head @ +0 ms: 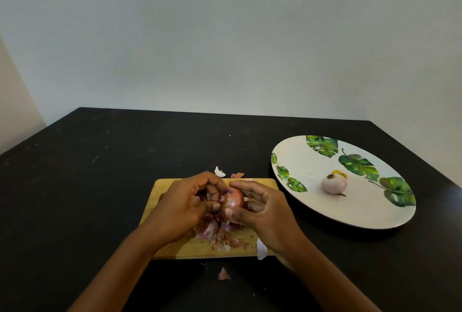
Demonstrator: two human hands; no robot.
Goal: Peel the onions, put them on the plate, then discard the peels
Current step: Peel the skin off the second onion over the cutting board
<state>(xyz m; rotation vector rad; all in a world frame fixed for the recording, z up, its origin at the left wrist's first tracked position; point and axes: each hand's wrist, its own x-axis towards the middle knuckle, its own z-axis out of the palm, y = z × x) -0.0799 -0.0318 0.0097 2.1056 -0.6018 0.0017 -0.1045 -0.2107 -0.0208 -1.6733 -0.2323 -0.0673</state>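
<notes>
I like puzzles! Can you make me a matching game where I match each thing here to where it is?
Things:
1 pale onion
2 red onion
3 peel pile
4 plate

Places:
A on the board
B on the table
C on the plate
D between the left hand and right hand

Pairs: 1-C, 2-D, 3-A, 4-B.

White plate (312,201) with green leaf pattern; pale pink peeled onion (333,183); reddish-brown onion (236,198); tan wooden board (195,249); black table (100,174); pink-purple peels (215,231)
</notes>
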